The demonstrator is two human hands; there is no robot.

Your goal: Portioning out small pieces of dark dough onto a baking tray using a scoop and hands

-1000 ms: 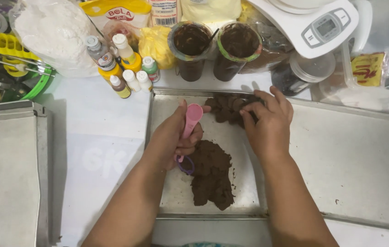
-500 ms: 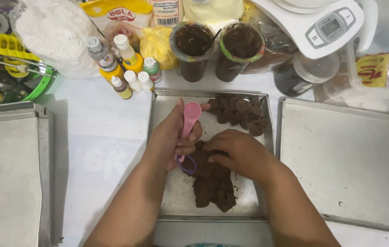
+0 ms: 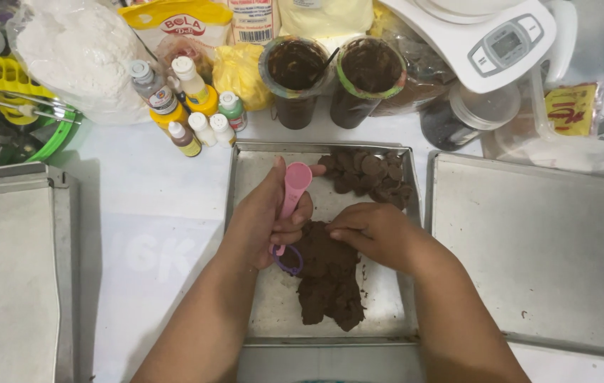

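The tray is dull grey metal, a little scratched. The spoon is smooth pink plastic with a soft shine. The dough looks matt, rough and crumbly. The desk is smooth and white.

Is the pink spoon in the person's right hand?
No, the left hand holds the pink spoon; the right hand rests on the brown dough.

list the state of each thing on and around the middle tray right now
left hand: gripping the pink measuring spoon
right hand: pinching the dough mass
shaped dough pieces: piled in the tray's far corner
middle tray: holding dough
right tray: bare
two brown cups: uncovered
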